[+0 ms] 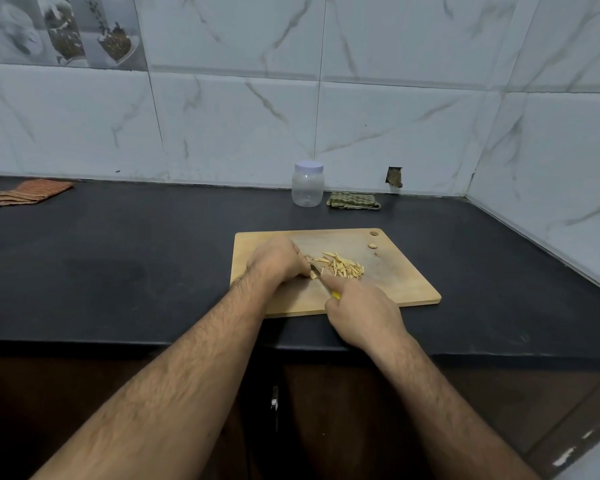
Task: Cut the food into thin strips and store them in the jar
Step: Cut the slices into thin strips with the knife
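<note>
A rectangular wooden cutting board (pixel 395 285), pale and smooth with rounded corners and a small round hole at its far right corner, lay flat on the matte black surface (pixel 118 258); on its middle sat a loose heap of thin, pale yellow strips (pixel 343 266), short and stick-like, with two small bits apart near the hole. The left hand (pixel 274 263) rested knuckles-up on the board just left of the heap, its fingers (pixel 297 268) curled down over a small uncut piece of the food (pixel 314 275), most of which they hid; the right hand (pixel 361 311) gripped a knife (pixel 317 271) with a yellow handle, the fingers wrapped round the handle and the forefinger stretched along the top, the narrow metal blade slanting down to the board right beside the left fingertips. Farther back, against the wall, stood a clear plastic jar (pixel 307 188), rounded and squat, its pale lilac lid on and nothing visible inside, well apart from the board; just to its right lay a folded green checked cloth (pixel 353 200); far off to the left on the surface lay a folded orange striped cloth (pixel 28 192). The wall (pixel 395 98) behind was glossy white tile veined with grey like marble, with a small broken hole (pixel 395 176) low down beside the green cloth.
</note>
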